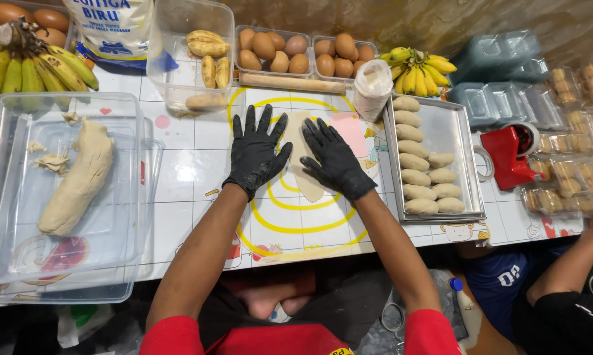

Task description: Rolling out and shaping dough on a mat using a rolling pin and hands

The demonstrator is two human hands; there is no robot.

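Far left, top: a bunch of bananas (pixel 30 66), green turning yellow, beside brown eggs at the corner. Below it: clear plastic tub (pixel 7 263), lying flat, holding a long lump of dough (pixel 78 181) and a few torn scraps.

Top, left of centre: white flour bag (pixel 116 26) with blue lettering, standing at the table's back edge. Next to it: clear square container (pixel 188 95) with peeled bananas (pixel 209 56) inside.

Centre: my left hand (pixel 256 154) in a black glove, palm down, fingers spread wide, resting on the white mat with yellow rings (pixel 277 227). Its grip is apart and holds nothing; the thumb side touches the dough sheet (pixel 303 164). This pale flattened strip lies on the mat between my two hands, running away from me. My right hand (pixel 336 161), also black-gloved, lies flat on the sheet's right half, fingers splayed, grip apart, pressing rather than clasping. Both forearms come up from the bottom edge and angle inward; red sleeves at the elbows.

Behind the hands: wooden rolling pin (pixel 290 83), lying crosswise; two clear trays of brown eggs (pixel 303 56) past it.

Right of centre: white bag of flour (pixel 372 89), open-topped; small bunch of yellow bananas (pixel 418 69); metal tray (pixel 457 131) with shaped dough rolls (pixel 418 177) in two rows.

Far right: red tape dispenser (pixel 510 158); clear lidded boxes of small pastries (pixel 566 171); stacked grey containers (pixel 500 72). Another person's arm (pixel 572 263) at the lower right corner.
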